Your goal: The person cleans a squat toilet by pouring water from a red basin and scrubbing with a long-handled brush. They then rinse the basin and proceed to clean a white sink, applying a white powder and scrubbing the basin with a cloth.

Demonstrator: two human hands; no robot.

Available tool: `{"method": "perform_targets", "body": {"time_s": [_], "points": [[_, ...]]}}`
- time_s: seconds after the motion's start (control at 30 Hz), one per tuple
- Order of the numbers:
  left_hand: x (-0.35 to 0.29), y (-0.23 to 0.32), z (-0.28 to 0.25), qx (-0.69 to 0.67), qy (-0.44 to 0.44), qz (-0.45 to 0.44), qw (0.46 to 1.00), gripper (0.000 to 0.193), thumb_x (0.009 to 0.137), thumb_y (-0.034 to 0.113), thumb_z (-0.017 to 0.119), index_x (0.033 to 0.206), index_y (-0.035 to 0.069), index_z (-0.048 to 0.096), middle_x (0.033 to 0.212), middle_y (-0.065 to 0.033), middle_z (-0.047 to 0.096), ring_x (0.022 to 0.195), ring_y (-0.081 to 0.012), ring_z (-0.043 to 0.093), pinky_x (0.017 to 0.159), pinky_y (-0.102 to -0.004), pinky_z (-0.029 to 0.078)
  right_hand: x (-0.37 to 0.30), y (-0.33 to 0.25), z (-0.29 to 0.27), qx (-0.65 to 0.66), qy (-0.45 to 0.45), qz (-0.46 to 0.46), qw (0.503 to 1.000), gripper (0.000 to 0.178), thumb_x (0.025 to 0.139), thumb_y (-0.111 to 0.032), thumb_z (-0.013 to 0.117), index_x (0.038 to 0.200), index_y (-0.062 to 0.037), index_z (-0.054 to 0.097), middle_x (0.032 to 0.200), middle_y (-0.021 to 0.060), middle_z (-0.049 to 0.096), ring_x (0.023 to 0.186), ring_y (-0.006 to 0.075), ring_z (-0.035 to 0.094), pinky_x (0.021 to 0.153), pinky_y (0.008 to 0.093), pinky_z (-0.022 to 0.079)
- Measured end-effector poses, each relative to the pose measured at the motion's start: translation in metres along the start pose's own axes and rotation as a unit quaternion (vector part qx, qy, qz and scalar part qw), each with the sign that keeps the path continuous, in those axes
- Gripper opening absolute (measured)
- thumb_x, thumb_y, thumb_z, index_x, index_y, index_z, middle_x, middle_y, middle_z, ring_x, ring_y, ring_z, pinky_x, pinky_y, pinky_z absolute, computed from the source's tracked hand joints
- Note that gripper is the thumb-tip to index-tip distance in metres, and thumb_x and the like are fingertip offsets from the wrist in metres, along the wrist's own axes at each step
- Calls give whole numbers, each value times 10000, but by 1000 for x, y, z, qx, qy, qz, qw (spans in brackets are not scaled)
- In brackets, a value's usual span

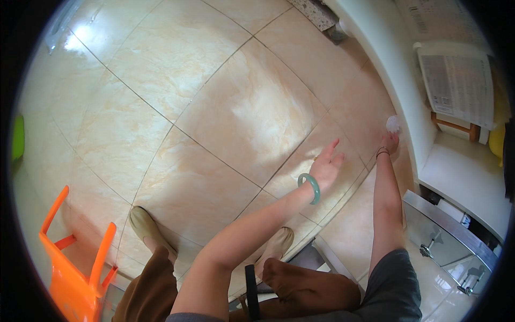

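Far left edge: bright green smooth object (19, 137), partly cut off. Then orange plastic chair (64, 279), lower left, on the glossy cream marbled tile floor (214, 155). My pale beige flat shoes (142, 222) next, brown trouser legs above them. My left hand (326, 165), pale green ring-shaped bangle (309, 189) at the wrist: over the tiles, fingers spread, grip wide. My right hand (391, 143), thin dark band (382, 152) on the wrist, reaches further out; small roundish whitish thing (392, 124) right at its fingertips, just beside the white cabinet (456, 161). Can't tell if my fingers are closed on it. Far right, in the cabinet: white-and-grey printed package (456, 83), yellow object (498, 144).
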State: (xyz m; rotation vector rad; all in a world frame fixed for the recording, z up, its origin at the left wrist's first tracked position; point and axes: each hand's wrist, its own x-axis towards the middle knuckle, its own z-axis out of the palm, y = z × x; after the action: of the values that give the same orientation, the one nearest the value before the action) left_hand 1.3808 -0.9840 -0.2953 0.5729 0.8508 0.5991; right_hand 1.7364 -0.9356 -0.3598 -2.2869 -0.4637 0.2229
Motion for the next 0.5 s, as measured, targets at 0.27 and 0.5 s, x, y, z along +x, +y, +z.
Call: {"method": "perform_targets", "body": {"time_s": [0.27,0.5], "points": [[-19,12,-14,-98,88,0,991,565,946,354,494,1435,131,320,1455,-128,340,1339,-220,314,1087,-319,248,-151,-37,-13,-100,-92,-238,962,244,892,-166,587,1090,-30,625,980,83,678,872,163,647,769,281,504],[-97,81,-114,-138,193,2,971,663,903,432,570,1455,205,282,1373,-80,406,1290,-185,349,998,-399,344,-369,-129,-22,-111,-355,-281,885,193,867,-112,613,1058,-93,640,979,83,679,825,216,653,732,317,502]]}}
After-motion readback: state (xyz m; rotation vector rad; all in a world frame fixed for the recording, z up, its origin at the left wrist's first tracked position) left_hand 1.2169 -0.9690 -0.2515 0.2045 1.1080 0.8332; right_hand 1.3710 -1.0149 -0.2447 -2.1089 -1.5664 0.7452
